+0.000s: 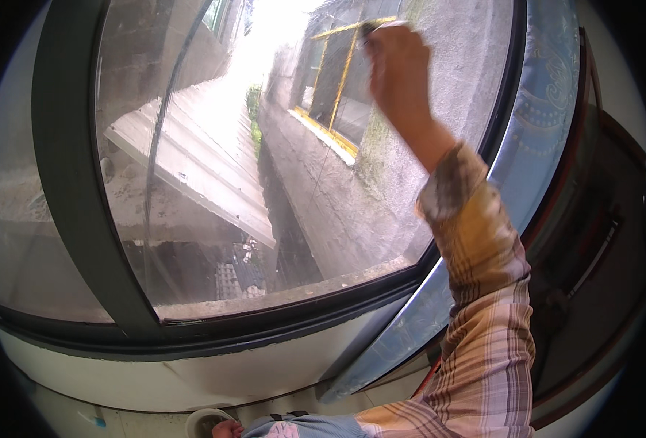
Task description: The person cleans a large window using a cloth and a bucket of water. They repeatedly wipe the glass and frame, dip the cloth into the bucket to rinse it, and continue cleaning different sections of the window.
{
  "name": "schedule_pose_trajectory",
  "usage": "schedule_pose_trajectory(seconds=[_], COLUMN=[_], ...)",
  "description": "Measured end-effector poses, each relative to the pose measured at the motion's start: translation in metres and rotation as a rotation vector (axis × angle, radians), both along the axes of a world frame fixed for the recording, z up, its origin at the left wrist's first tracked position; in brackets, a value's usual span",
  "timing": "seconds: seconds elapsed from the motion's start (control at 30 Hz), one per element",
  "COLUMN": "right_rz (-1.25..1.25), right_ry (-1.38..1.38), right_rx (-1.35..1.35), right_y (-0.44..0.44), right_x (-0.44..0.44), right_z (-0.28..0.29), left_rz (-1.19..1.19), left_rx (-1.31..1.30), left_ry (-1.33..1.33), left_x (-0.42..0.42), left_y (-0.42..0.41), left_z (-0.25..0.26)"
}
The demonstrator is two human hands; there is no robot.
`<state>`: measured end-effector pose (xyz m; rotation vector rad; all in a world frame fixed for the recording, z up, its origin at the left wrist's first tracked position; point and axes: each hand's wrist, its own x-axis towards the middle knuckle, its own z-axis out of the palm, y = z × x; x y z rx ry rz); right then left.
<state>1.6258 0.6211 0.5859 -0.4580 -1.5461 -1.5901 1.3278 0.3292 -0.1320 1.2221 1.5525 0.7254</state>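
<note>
My right hand (402, 71) is raised against the upper right of a window pane (213, 274), blurred by motion. Its fingers are closed on a small dark object (369, 28), too blurred to name. The pane looks streaked and smeared around the hand. At the bottom edge only part of my left hand (227, 428) shows, over the rim of a pale bucket (192, 421). Whether that hand grips anything cannot be seen.
A dark window frame (76, 164) borders the pane, above a white ledge (191, 378). A blue patterned curtain (542, 109) hangs at the right, beside dark red-edged furniture (580, 263). On the tiled floor (131, 424) lies a small item with a blue end (99, 422).
</note>
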Motion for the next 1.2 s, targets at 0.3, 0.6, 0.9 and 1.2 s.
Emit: schedule_pose_trajectory(seconds=[0.3, 0.6, 0.9, 1.2], right_rz=[0.084, 0.008, 0.041, 0.23], right_ry=[-0.007, -0.197, -0.394, 0.408], right_rx=[0.095, -0.053, -0.293, -0.07], right_y=[-0.003, -0.002, -0.026, 0.032], right_x=[0.012, 0.005, -0.041, 0.097], right_z=[0.062, 0.024, -0.083, -0.002], left_rz=[-0.017, 0.025, 0.015, -0.022], left_rx=[0.067, 0.037, 0.017, -0.03], left_ry=[0.062, 0.032, 0.005, 0.016], left_x=[0.006, 0.005, 0.006, 0.012], left_y=[-0.008, -0.011, 0.007, 0.036], left_z=[-0.004, -0.005, -0.002, 0.013])
